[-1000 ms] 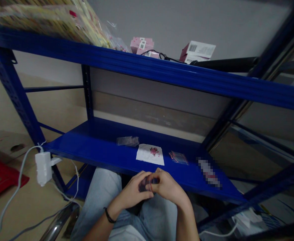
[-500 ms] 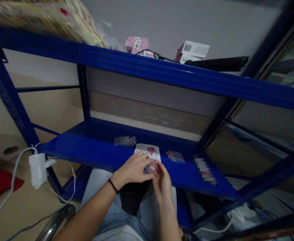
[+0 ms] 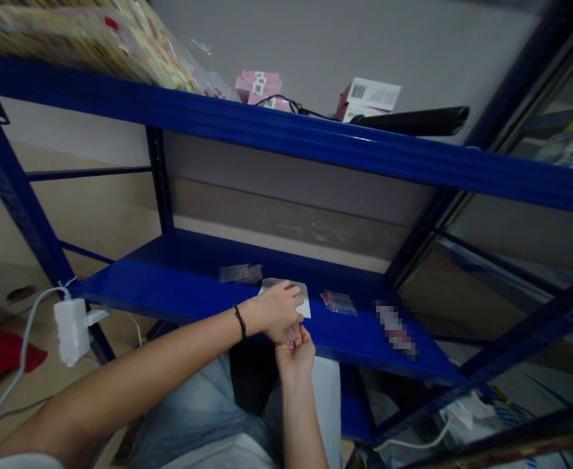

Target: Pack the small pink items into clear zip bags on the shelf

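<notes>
Hands meet just in front of the white sheet (image 3: 305,307) on the blue shelf (image 3: 159,277). Right hand (image 3: 297,357) pinches a small clear bag (image 3: 293,331) at the near side of the sheet; left hand (image 3: 277,309) reaches over the sheet, fingers curved and slightly parted. Whether the left thumb also grips the bag cannot be told, since it is hidden.

The bag should weigh next to nothing. Its film is probably soft, limp and a little slippery, likely to fold or slide if held loosely. A fingertip pinch on a lower corner, with the other hand on the mouth, seems the surest hold; squeezing mid-bag could push the contents about. It looks thin, see-through and faintly pinkish, with small pink pieces (image 3: 292,346) at the right fingertips; whether they lie inside the film is too small to tell.

Left of the sheet lie flat clear bags (image 3: 240,273). Right of it, well apart, rests another clear packet (image 3: 339,302), reddish-pink bits gathered toward its left end.
</notes>
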The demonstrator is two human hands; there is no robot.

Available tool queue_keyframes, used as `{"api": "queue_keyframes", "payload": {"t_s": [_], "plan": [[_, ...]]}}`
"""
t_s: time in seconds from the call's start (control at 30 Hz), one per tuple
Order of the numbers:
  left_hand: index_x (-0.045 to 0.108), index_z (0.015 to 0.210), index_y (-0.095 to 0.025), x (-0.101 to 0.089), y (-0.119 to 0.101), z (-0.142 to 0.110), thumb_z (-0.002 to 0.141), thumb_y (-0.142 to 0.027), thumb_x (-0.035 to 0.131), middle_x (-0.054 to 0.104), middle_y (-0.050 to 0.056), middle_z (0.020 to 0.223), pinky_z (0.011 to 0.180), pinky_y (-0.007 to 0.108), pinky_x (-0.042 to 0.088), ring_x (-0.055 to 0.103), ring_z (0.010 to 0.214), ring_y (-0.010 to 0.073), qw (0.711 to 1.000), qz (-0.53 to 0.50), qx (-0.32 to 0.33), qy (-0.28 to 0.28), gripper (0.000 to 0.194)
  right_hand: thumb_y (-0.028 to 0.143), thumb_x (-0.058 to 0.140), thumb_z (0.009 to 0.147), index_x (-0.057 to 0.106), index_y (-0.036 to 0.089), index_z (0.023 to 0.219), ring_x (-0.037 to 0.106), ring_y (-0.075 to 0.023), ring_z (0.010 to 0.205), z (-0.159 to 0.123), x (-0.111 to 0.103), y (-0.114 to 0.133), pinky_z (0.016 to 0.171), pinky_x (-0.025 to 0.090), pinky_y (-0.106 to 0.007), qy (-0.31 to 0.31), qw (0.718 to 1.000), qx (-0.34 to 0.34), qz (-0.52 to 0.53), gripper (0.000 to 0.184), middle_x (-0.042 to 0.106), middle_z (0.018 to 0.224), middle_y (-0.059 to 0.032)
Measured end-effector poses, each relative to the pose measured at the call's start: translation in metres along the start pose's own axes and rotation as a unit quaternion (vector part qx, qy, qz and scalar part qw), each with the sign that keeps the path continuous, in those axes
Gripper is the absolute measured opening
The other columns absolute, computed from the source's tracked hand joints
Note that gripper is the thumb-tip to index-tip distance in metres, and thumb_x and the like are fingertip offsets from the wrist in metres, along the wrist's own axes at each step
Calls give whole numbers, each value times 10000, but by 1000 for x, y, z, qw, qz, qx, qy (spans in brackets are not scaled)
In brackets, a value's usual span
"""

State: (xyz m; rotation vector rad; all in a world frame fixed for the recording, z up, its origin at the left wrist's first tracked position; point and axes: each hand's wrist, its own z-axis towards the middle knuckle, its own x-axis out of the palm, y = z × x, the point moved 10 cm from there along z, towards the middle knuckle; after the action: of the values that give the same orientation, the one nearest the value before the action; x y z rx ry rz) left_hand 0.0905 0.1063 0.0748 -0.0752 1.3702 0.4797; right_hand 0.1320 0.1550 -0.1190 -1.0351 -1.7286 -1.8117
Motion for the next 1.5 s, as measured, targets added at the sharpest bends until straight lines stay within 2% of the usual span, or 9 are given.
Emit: {"api": "queue_keyframes", "payload": {"t_s": [0.17,0.4,0.57,0.7,0.8,1.03,1.23,1.37,1.5], "plan": [[655,1201,-271,4,66,-50,783,-552,678,652,65,1128,992,418,371,547,1062,277,964,-218,-132,-78,504,175,424,802,605,194,899,694,-175,937,20,-22,15,819,610,-338,-83,992,18,89,206,686,901,-79],[602,1264,-183,65,185,-168,852,-473,609,651,105,1232,1003,414,439,590,1136,280,776,-447,-363,-256,504,154,393,802,462,225,703,594,-114,552,120,-14,112,636,593,-260,-139,972,-75,-172,140,524,578,24],[645,1213,-202,67,233,-180,819,-491,607,634,97,1258,1066,448,384,530,1222,305,824,-267,-439,-239,490,250,512,773,471,220,590,446,-124,400,158,6,97,398,376,-227,-94,938,-63,-327,190,457,437,39],[524,1377,-227,114,229,-134,796,-571,597,471,114,1479,1140,510,258,352,1396,348,885,-183,-427,-40,679,346,533,771,483,230,543,472,-163,482,165,18,89,462,320,-252,-72,884,-112,-449,261,445,423,32],[391,1473,-198,142,216,-119,795,-673,542,359,153,1551,1160,549,180,254,1451,357,891,-190,-412,23,842,415,528,779,515,228,560,512,-185,602,165,29,88,548,327,-261,-43,842,-157,-514,288,530,515,9],[191,1536,-133,107,182,-141,856,-571,541,242,202,1589,1166,562,182,150,1479,363,883,-107,-428,-158,881,497,499,818,546,225,622,477,-154,575,159,40,82,569,292,-253,19,791,-219,-571,338,551,573,19],[272,1501,-124,110,134,-151,909,-389,518,340,196,1542,1172,520,255,258,1453,337,872,-101,-426,-220,694,475,567,795,575,193,605,468,-125,523,162,34,78,519,295,-236,31,851,-196,-486,340,545,541,31],[390,1441,-145,117,134,-155,903,-382,530,415,173,1488,1152,499,319,328,1416,332,864,-129,-436,-217,604,453,659,709,612,163,642,498,-109,532,164,26,79,528,355,-218,12,922,-162,-352,301,588,584,19],[432,1410,-180,113,137,-156,900,-372,545,453,151,1447,1134,505,350,369,1386,322,862,-146,-429,-229,556,491,607,716,608,165,714,556,-123,582,161,27,93,597,443,-236,-3,941,-161,-297,326,622,658,0]]}}
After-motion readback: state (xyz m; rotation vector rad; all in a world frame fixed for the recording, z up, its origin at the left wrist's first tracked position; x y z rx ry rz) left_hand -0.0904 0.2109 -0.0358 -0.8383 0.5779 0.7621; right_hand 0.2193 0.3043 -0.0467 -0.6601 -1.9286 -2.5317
